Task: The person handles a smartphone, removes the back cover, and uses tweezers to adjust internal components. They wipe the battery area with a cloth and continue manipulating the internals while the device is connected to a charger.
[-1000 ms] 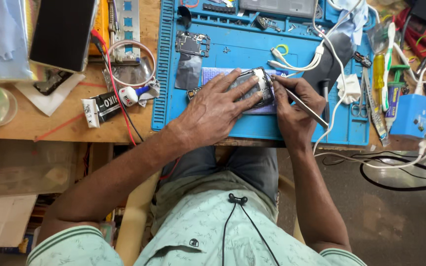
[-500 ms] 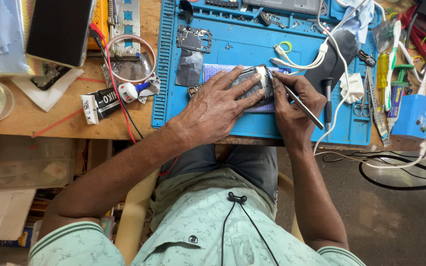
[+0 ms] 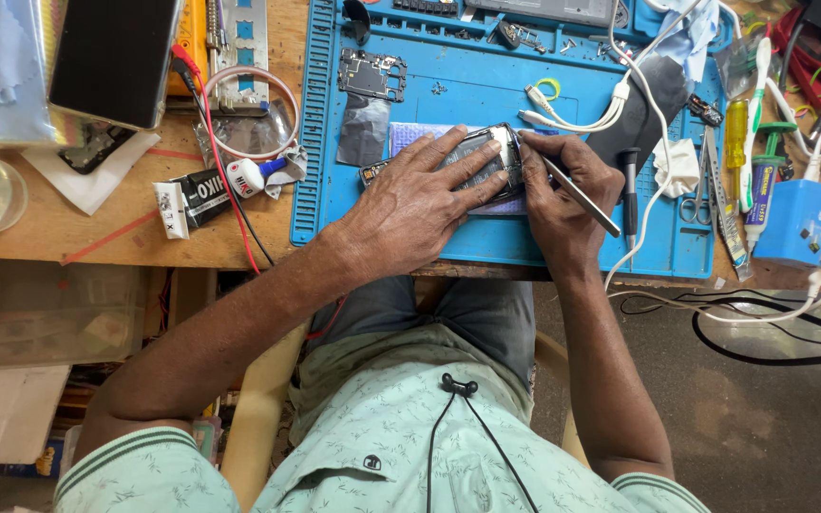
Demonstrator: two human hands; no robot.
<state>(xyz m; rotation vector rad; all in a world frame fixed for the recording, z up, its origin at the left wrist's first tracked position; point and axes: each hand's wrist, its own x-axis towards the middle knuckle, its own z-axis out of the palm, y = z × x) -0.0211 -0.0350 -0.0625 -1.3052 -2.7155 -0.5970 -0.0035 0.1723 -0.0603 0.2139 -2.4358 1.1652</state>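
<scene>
An opened phone (image 3: 486,152) lies on a blue work mat (image 3: 448,237) on a wooden bench. My left hand (image 3: 410,204) lies flat over the phone with fingers spread, pressing it down. My right hand (image 3: 563,195) sits just right of the phone and holds metal tweezers (image 3: 577,195), their tip at the phone's right edge. Much of the phone is hidden under my left hand.
Loose phone parts (image 3: 371,74) and a dark foil piece (image 3: 363,133) lie on the mat's upper left. A black device (image 3: 111,57), a red wire (image 3: 225,171) and a small glue tube (image 3: 254,173) sit left. Screwdrivers (image 3: 762,180), white cables (image 3: 610,104) and a blue box (image 3: 808,228) crowd the right.
Both hands stay on the phone. My right hand has shifted slightly along the phone's right edge with the tweezers. The view has drifted a little.
</scene>
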